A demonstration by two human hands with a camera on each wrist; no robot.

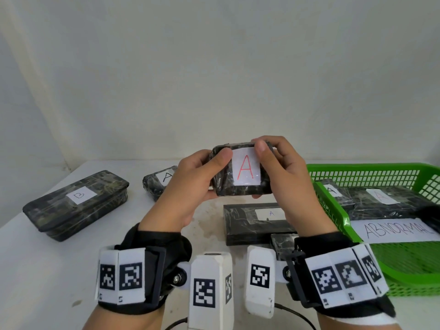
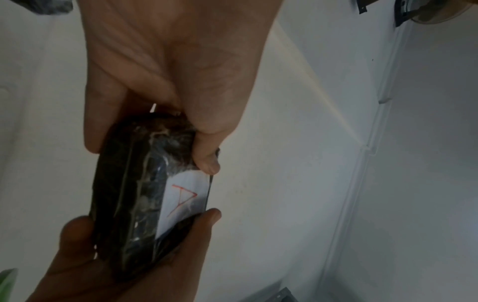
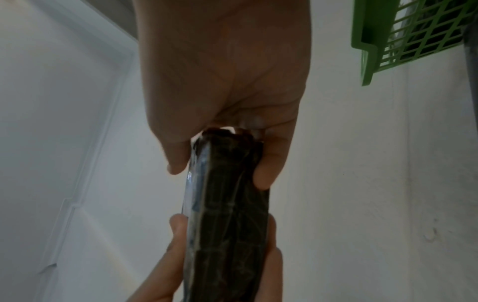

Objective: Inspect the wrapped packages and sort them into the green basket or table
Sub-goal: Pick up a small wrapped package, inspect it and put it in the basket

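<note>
A small dark wrapped package [image 1: 241, 171] with a white label bearing a red "A" is held upright above the table, label facing me. My left hand [image 1: 202, 177] grips its left end, thumb on the front. My right hand [image 1: 278, 170] grips its right end, thumb on the label's top corner. The left wrist view shows the package [image 2: 145, 194] pinched between both hands; the right wrist view shows its dark side [image 3: 227, 214] edge-on. The green basket [image 1: 333, 210] stands at the right, holding two "A" packages [image 1: 381, 198] and an "ABNORMAL" sign [image 1: 397, 228].
On the white table [image 1: 47, 270] lie a long "B" package [image 1: 76, 201] at left, a small "A" package [image 1: 159, 184] behind my left hand, and a flat "A" package [image 1: 257, 220] under my hands. A small dark package [image 1: 283, 244] lies near my right wrist.
</note>
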